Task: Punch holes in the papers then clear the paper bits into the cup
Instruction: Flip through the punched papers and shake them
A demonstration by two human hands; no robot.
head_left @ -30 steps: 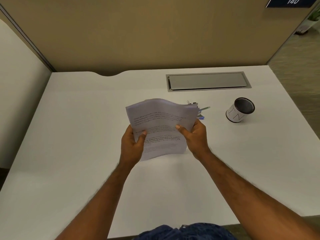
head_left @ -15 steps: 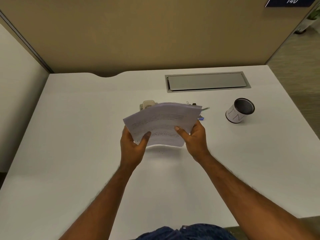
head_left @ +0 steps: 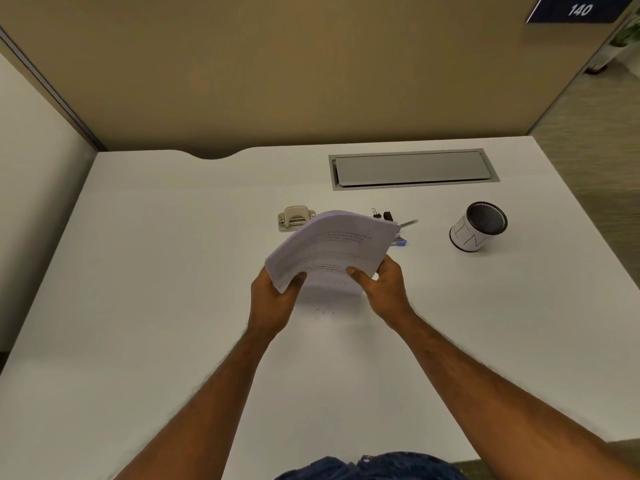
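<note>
Both hands hold a stack of printed papers (head_left: 332, 249) above the middle of the white desk (head_left: 156, 289). My left hand (head_left: 273, 299) grips its near left corner and my right hand (head_left: 381, 285) grips its near right edge. The stack is tilted, with its far edge raised and bowed. A beige hole punch (head_left: 294, 218) sits on the desk just beyond the stack's far left corner. The cup (head_left: 479, 230), white-wrapped with a dark mesh inside, stands at the right, well apart from my hands. A few tiny paper bits (head_left: 325, 311) lie on the desk below the stack.
Small stationery lies behind the stack: black binder clips (head_left: 381, 214), a green pen (head_left: 408, 223) and a blue item (head_left: 400, 242). A grey cable hatch (head_left: 412, 168) is set into the desk's far side. A tan partition (head_left: 311, 81) closes the back.
The papers have tipped from nearly upright, facing me, to a flatter tilt and moved slightly forward. The hole punch, hidden a second ago, now shows beyond the stack.
</note>
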